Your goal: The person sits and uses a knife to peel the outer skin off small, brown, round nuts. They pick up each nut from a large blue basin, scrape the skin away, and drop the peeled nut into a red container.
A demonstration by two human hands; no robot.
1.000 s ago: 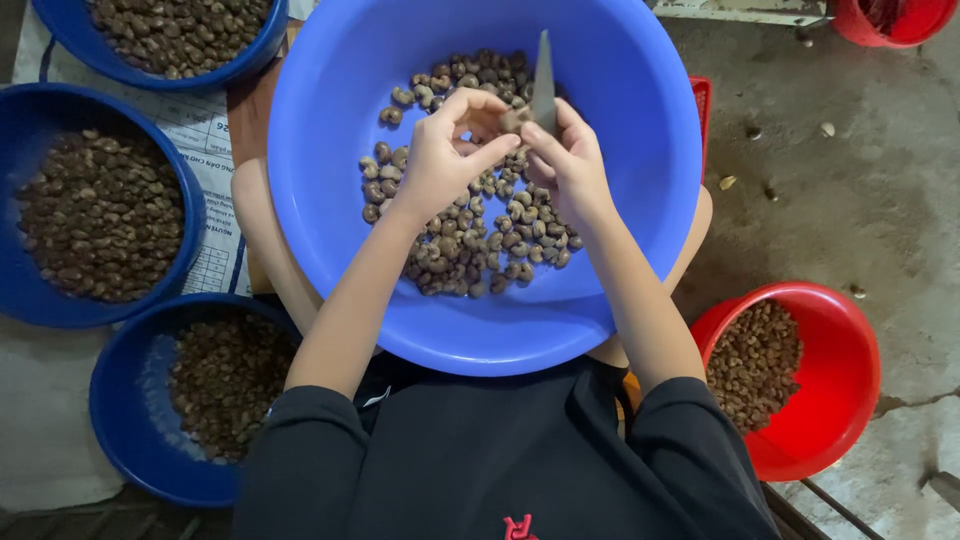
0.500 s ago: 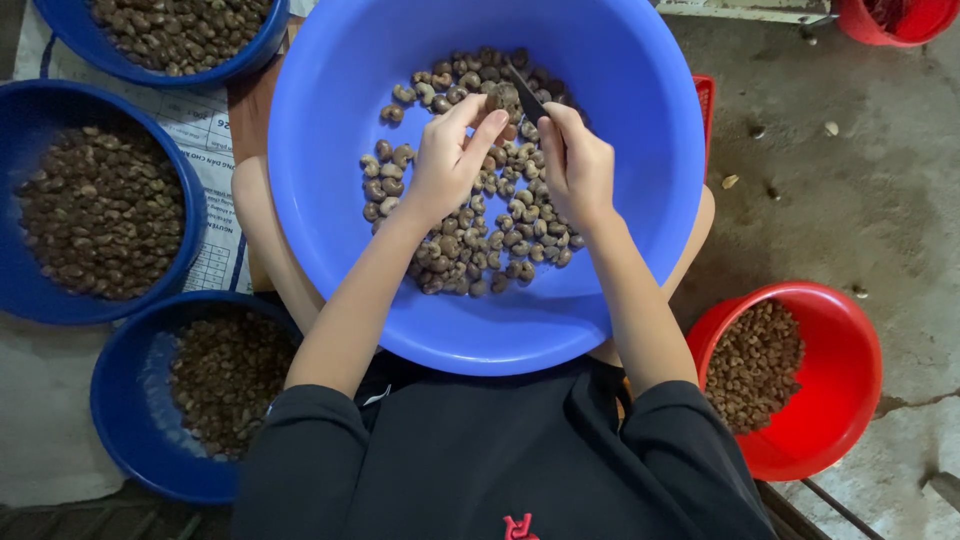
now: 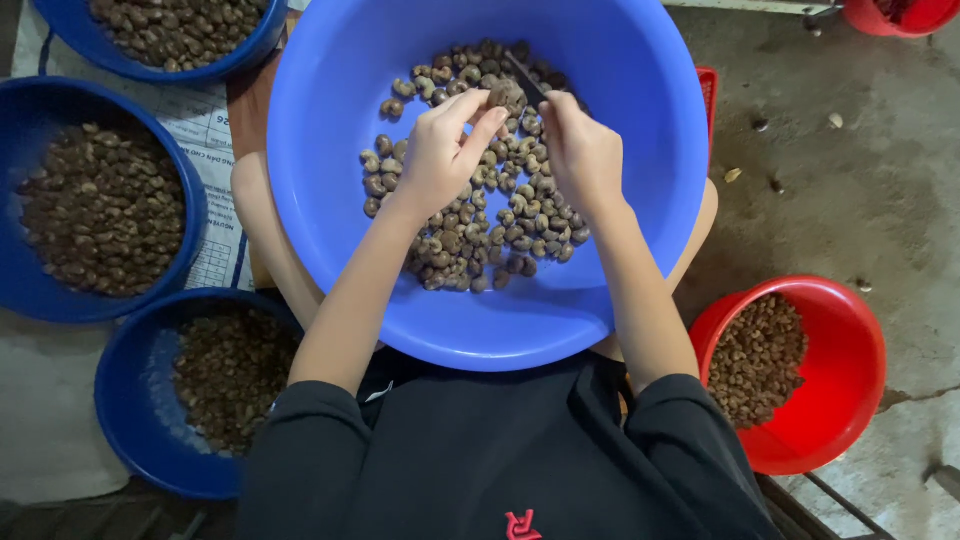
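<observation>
Head view, landmark: the large round light-blue plastic basin (image 3: pixel 640 270) resting on the person's lap; every place below is given from it.
Left hand (image 3: pixel 440 160): over the basin's middle, fingers curled, thumb and forefinger pinched shut on a single brown curved cashew nut (image 3: pixel 497 96) held just above the heap.
Right hand (image 3: pixel 580 150): just beside the left hand, over the far half of the basin, closed around a small dark-bladed knife (image 3: pixel 525 76) whose tip points toward the far rim and meets the pinched nut.
Heap: loose brown cashew nuts (image 3: pixel 470 235) cover the basin's floor beneath both hands.
Left of the basin: a dark-blue plastic bowl of dark brown nuts (image 3: pixel 100 205); another dark-blue bowl (image 3: pixel 185 25) at the far left; a third dark-blue bowl of finer brown bits (image 3: pixel 210 385) at the near left.
Right of the basin: a red plastic bowl of small brown kernels (image 3: pixel 790 370) on the concrete floor (image 3: pixel 850 180).
Doing it well: I judge the nut should stay pinched firmly, fingertips clear of the edge, blade worked with short, shallow strokes away from the left thumb, over the basin so pieces drop inside.
</observation>
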